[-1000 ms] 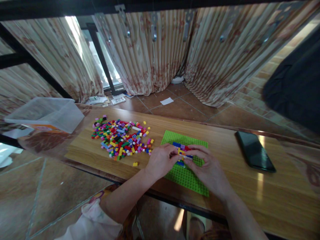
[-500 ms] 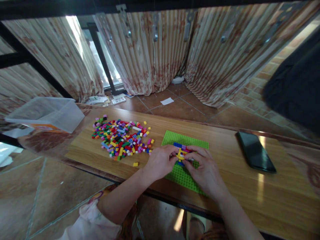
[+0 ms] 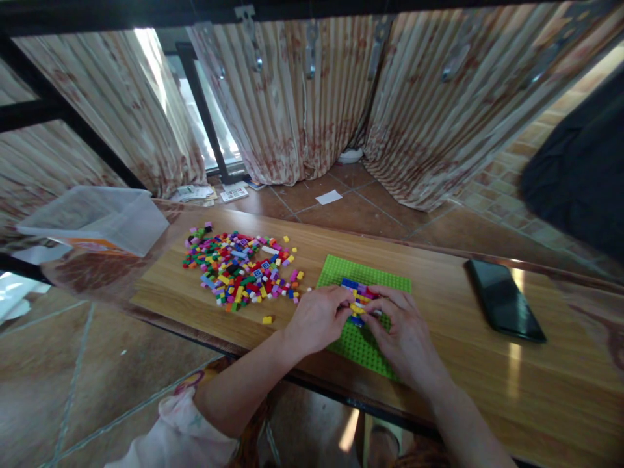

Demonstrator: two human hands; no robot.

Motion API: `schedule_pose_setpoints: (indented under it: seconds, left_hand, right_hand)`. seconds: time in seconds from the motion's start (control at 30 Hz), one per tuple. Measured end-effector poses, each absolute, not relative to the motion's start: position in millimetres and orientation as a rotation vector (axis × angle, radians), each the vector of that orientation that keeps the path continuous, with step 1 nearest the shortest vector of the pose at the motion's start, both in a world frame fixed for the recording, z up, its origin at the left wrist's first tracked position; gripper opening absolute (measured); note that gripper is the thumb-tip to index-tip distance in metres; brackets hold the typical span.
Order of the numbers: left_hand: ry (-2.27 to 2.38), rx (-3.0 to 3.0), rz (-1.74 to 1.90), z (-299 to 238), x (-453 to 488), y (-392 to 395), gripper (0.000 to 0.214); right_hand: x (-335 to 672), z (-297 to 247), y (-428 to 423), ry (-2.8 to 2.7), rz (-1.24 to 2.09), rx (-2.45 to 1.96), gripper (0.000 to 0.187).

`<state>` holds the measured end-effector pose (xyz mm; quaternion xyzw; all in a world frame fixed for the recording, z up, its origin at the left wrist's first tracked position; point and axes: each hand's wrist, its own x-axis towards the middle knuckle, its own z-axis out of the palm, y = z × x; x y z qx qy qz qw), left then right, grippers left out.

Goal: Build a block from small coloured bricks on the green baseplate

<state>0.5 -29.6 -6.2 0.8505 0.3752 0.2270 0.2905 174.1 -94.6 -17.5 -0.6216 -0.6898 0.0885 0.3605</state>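
A green studded baseplate (image 3: 363,354) lies on the wooden tabletop between my hands. Over its middle is a small cluster of joined toy bricks (image 3: 359,301), with blue, purple, red and yellow pieces showing. My left hand (image 3: 316,320) pinches the cluster's left side between thumb and fingers. From the right, my right hand (image 3: 408,333) has its thumb and fingertips closed on the yellow part of the same cluster. The fingers partly hide the bricks, and I cannot tell which are pressed onto the plate.
A heap of loose mixed-colour bricks (image 3: 244,270) spreads to the left, with one yellow brick (image 3: 267,320) lying apart near the front edge. Beyond it stands a clear plastic bin (image 3: 97,221). A black phone (image 3: 506,300) lies on the right. Curtains (image 3: 302,110) hang behind the table.
The yellow part between my fingertips has shifted and looks lower against the other bricks. Both hands keep their grip; the whole view has moved slightly.
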Motion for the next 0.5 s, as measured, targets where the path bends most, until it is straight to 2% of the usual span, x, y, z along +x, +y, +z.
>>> schedule_pose_setpoints:
  seconds: [0.5]
  left_hand:
    - [1.094, 1.993, 0.707, -8.9, 8.8, -28.5, 0.009]
  right_hand:
    - [172.2, -21.2, -93.3, -1.696, 0.204, -1.597, 0.005]
